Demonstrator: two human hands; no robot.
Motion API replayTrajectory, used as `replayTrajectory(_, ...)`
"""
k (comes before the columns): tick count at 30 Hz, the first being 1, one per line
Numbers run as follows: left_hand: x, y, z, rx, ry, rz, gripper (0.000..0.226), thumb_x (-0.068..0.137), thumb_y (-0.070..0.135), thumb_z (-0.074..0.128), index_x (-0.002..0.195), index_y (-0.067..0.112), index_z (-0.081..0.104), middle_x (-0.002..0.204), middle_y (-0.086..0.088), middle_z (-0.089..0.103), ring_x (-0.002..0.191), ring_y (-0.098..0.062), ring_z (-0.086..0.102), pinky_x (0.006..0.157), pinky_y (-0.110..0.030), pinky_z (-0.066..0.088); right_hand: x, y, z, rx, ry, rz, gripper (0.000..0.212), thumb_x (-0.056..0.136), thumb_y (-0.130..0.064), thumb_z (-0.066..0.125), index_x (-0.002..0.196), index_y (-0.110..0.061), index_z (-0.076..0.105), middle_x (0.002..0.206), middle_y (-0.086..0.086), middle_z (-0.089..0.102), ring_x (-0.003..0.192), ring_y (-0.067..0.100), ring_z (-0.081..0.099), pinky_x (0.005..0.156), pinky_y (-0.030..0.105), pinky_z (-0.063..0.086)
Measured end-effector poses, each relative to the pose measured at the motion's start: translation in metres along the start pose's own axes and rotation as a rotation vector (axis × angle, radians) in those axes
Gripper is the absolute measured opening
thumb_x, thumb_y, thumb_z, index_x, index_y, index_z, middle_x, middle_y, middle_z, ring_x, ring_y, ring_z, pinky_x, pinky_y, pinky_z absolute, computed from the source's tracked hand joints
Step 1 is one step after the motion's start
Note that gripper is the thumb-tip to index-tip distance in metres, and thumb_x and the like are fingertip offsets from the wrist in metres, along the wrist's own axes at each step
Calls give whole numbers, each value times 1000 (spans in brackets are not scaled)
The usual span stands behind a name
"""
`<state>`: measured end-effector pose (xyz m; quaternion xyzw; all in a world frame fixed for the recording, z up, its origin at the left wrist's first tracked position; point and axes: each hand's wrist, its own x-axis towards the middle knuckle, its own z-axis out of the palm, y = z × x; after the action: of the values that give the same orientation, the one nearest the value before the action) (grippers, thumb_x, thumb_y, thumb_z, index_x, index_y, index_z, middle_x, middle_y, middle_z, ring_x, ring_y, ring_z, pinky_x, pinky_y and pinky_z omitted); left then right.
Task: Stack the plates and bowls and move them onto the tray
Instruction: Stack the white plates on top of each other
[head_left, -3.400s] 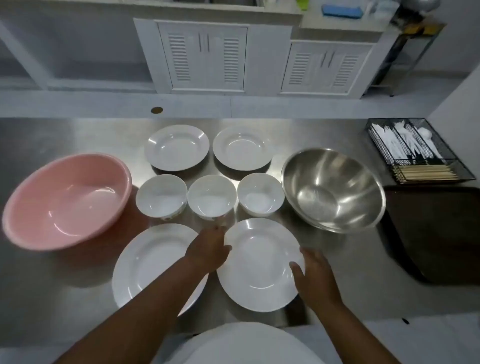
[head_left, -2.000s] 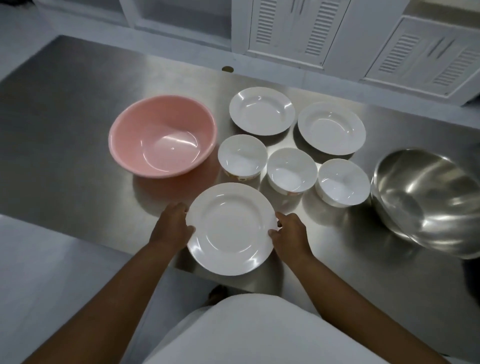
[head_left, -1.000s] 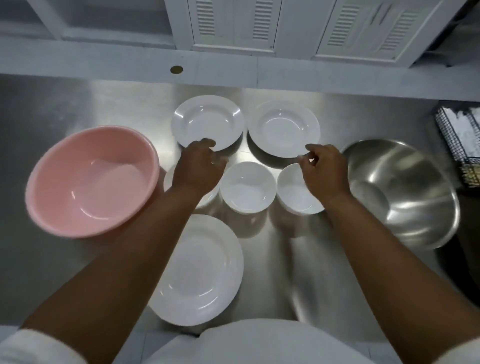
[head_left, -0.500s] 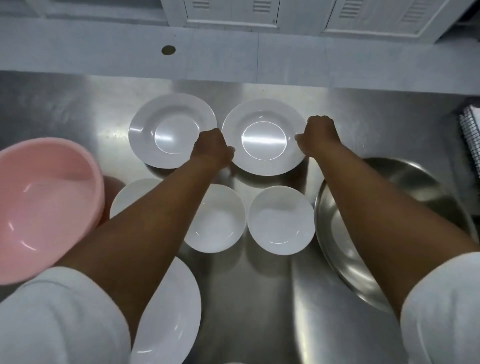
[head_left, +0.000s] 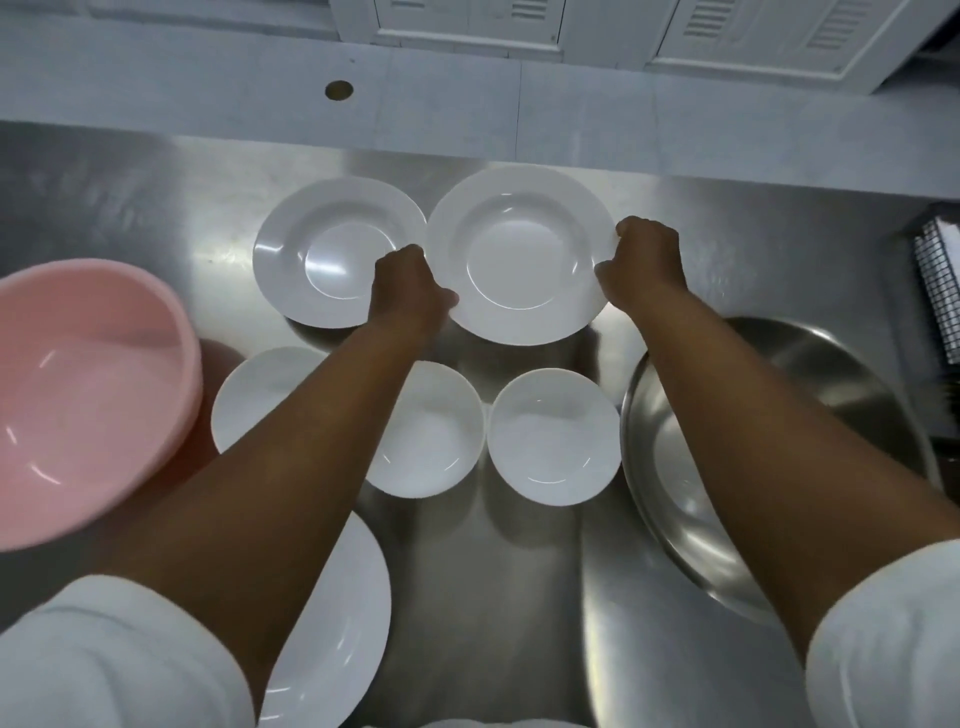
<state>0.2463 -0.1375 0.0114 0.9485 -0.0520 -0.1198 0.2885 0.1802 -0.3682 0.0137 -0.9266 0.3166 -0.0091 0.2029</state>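
Note:
Both hands hold the far right white deep plate by its rim, raised a little off the steel table: my left hand on its left edge, my right hand on its right edge. A second deep plate lies just left of it, partly under the held plate's rim. Three white bowls stand in a row nearer me: left bowl half hidden by my left arm, middle bowl, right bowl. The stacked large plates sit at the near edge under my left arm.
A pink plastic basin stands at the left. A big steel mixing bowl sits at the right under my right arm. A wire cutlery basket shows at the right edge. The steel table's far edge meets a grey floor.
Both hands reached from the stacked large plates to the far right deep plate and gripped its rim. The plate now sits higher and overlaps the left deep plate.

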Motion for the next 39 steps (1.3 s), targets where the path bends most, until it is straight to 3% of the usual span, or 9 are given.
replayTrajectory(5,-49,-23,-56,-92,126,52,44,64,16,77,105,7,64,99,-10,70,97,-27,63,79,-26,44,-61,-22,-24,93,115,-93,10,73,-10,64,77,-9,55,80,9,59,77,27,49,62,22,25)
replayTrajectory(9,-109,-63,-96,-100,155,75,45,63,20,80,105,10,66,101,-5,69,85,-21,63,75,-26,43,-136,-49,-33,190,170,-177,22,74,-13,68,96,-9,67,94,10,69,86,29,62,77,28,42)
replayTrajectory(11,-139,-90,-114,-94,163,74,51,62,25,79,109,16,65,103,-5,68,85,-22,65,76,-27,46,-178,-63,-31,218,174,-202,27,76,-14,70,103,-10,66,100,11,68,89,29,63,80,27,42)
replayTrajectory(14,-190,-131,-138,-90,174,43,47,62,21,79,107,16,65,98,-3,64,72,-10,60,68,-12,40,-238,-82,-21,267,125,-205,32,76,-14,70,107,-15,66,105,9,63,83,25,64,74,19,35)
replayTrajectory(18,-261,-179,-162,-136,164,13,41,62,11,83,99,13,67,88,-7,67,76,-21,61,71,-28,51,-311,-98,3,279,-3,-213,43,80,-16,74,121,-15,60,108,1,57,76,15,58,76,17,37)
replayTrajectory(23,-318,-248,-147,-143,116,-147,53,67,15,84,114,18,60,107,0,57,78,-11,58,73,-23,50,-378,-92,52,312,-183,-226,43,80,-13,74,119,-18,58,105,-2,51,81,14,59,69,5,35)
replayTrajectory(29,-339,-295,-114,-137,11,-250,56,70,13,80,121,12,58,107,-1,51,79,-11,55,75,-26,45,-403,-83,94,198,-328,-199,44,84,-16,70,124,-14,53,105,-1,45,87,19,56,78,20,40)
replayTrajectory(34,-330,-298,-106,-155,8,-238,57,71,14,80,123,11,57,113,-3,54,83,-16,58,77,-26,46,-391,-84,103,141,-354,-182,42,85,-18,68,124,-11,53,113,7,50,94,27,61,87,31,48)
replayTrajectory(39,-318,-301,-102,-141,-3,-252,57,72,14,80,124,11,56,116,-7,54,83,-18,59,80,-27,48,-383,-88,106,139,-370,-196,37,84,-18,67,118,-11,55,110,7,49,91,29,61,86,36,51)
